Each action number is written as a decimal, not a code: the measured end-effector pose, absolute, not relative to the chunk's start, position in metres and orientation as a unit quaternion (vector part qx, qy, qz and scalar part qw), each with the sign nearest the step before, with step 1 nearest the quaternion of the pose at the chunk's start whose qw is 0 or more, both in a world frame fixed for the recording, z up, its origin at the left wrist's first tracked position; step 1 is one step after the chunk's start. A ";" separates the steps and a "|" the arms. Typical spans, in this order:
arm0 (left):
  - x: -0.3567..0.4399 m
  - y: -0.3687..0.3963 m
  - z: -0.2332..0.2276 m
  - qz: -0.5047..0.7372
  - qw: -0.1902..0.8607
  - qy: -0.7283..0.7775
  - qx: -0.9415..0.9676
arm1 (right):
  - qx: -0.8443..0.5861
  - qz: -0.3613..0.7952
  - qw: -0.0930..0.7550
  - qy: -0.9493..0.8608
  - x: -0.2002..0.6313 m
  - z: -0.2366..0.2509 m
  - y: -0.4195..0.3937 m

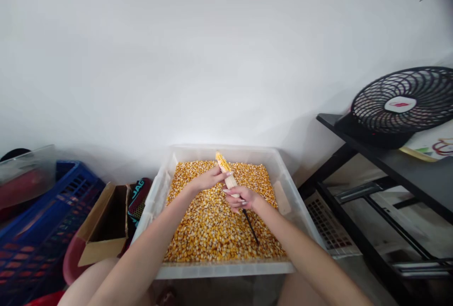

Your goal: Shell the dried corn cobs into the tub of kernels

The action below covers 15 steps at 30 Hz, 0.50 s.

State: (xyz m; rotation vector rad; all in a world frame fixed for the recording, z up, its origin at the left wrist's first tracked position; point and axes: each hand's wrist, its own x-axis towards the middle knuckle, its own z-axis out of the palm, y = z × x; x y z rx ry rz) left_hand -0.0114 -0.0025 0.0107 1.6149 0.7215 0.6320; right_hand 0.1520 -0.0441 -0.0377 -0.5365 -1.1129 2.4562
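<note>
Left hand (213, 178) and right hand (245, 196) both grasp a corn cob (230, 182) over a tub of kernels.
Two bare forearms reach forward from the lower edge and converge above the tub's middle, the left hand's fingers pointing right across the cob, the right hand's curled around its lower part. Counted by size: one black counter (430, 174) at the right, one translucent tub (226, 269), one black fan (399, 103) on the counter, one cob, one thin dark rod (250, 226) slanting down from beneath the right hand, and loose kernels (208, 235) too many to count. The cob tilts between the hands, its yellow-kernelled tip beyond the left fingers, its stripped pale length nearer the right palm.
</note>
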 end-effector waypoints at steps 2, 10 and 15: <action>-0.011 -0.003 0.012 0.277 0.572 0.319 0.703 | -0.205 0.867 0.206 -0.406 0.150 -0.037 -0.043; -0.008 -0.006 0.015 0.293 0.592 0.344 0.667 | -0.239 0.848 0.194 -0.431 0.153 -0.039 -0.042; -0.013 -0.004 0.020 0.275 0.596 0.307 0.690 | -0.222 0.851 0.194 -0.435 0.155 -0.039 -0.041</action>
